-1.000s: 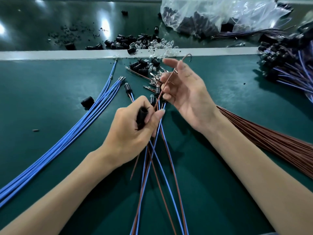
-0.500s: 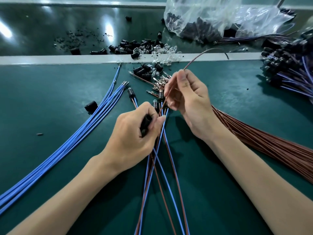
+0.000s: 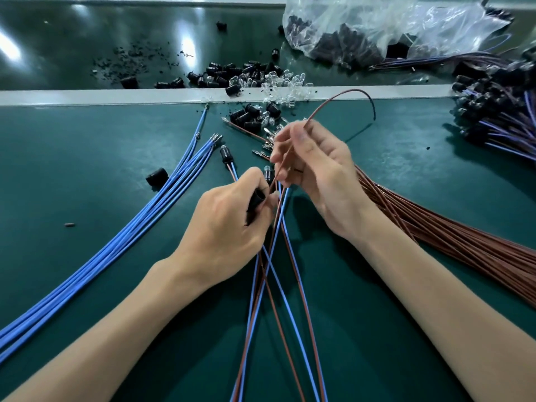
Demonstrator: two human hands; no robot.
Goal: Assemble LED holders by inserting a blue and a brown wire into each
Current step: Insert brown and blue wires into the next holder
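Note:
My left hand (image 3: pixel 226 227) grips a small black LED holder (image 3: pixel 256 200) at the centre of the green mat. My right hand (image 3: pixel 316 172) pinches a single brown wire (image 3: pixel 327 101) between thumb and fingers; the wire runs down to the holder's mouth and its free end arcs up and right over the mat. Whether its tip sits inside the holder is hidden by my fingers. Several finished blue and brown wire pairs (image 3: pixel 278 285) lie crossed beneath my hands.
A bundle of loose blue wires (image 3: pixel 130 236) fans out to the left, a bundle of brown wires (image 3: pixel 452 242) to the right. Black holders and clear LEDs (image 3: pixel 261 79) are heaped by the white strip. A plastic bag (image 3: pixel 377 27) and finished assemblies (image 3: pixel 499 111) are at back right.
My right hand has closed its fingers on the brown wire and slid down towards the holder. More of the wire's free end now arcs out to the right. My left hand has stayed on the holder.

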